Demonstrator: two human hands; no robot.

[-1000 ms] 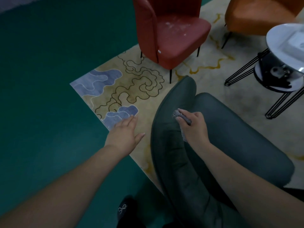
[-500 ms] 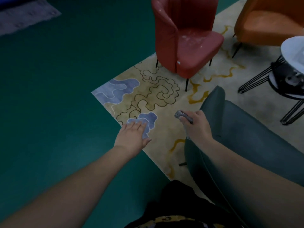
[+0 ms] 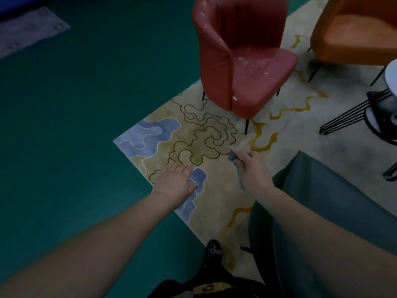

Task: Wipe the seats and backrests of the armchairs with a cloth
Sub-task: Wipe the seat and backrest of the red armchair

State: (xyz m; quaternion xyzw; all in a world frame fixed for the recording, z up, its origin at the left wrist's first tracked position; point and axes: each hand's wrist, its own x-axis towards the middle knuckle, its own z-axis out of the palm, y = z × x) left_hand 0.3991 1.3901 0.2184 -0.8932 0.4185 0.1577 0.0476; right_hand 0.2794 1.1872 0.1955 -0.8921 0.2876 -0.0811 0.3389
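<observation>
- Floor: green, left of the rug; a grey mat at its far-left edge.
- Rug: beige with blue patches, near-left corner pointing into the floor.
- Left hand: held over the rug's near-left corner, fingers straight and close together, holding nothing.
- Shoe: dark, on the rug's near edge.
- Red chair: on the rug's far-left edge, seat marked with pale specks.
- Cloth: grey, bunched, pinched in the right hand, fingers curled round it, above the rug.
- Grey chair: near right, just beside the right wrist.
- Orange chair: far right.
- Table: right edge, wire legs.
</observation>
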